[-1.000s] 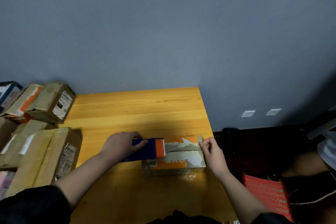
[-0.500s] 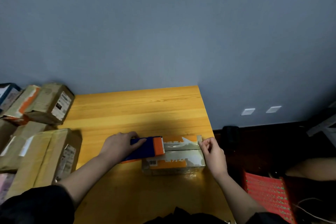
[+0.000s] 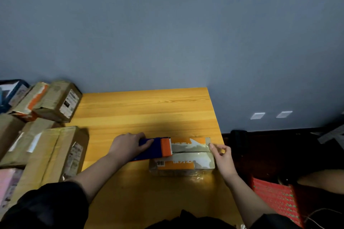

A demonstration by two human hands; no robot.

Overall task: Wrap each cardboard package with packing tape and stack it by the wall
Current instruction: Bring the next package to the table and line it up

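Observation:
A small cardboard package (image 3: pixel 183 161) with orange and white print lies near the right edge of the wooden table (image 3: pixel 149 113). My left hand (image 3: pixel 128 145) grips a blue and orange tape dispenser (image 3: pixel 158 148) that lies over the package's left end. A strip of clear tape (image 3: pixel 189 148) runs from the dispenser along the package's top. My right hand (image 3: pixel 222 156) pinches the tape's free end at the package's right edge.
Several cardboard packages (image 3: pixel 50 152) are piled at the table's left, some against the blue wall (image 3: pixel 167 33). A red patterned object (image 3: pixel 275 199) sits on the dark floor to the right, below two white wall plates (image 3: pixel 257 115).
My left hand has drawn the dispenser slightly left along the package, baring a little more tape. My right hand keeps its pinch at the right edge.

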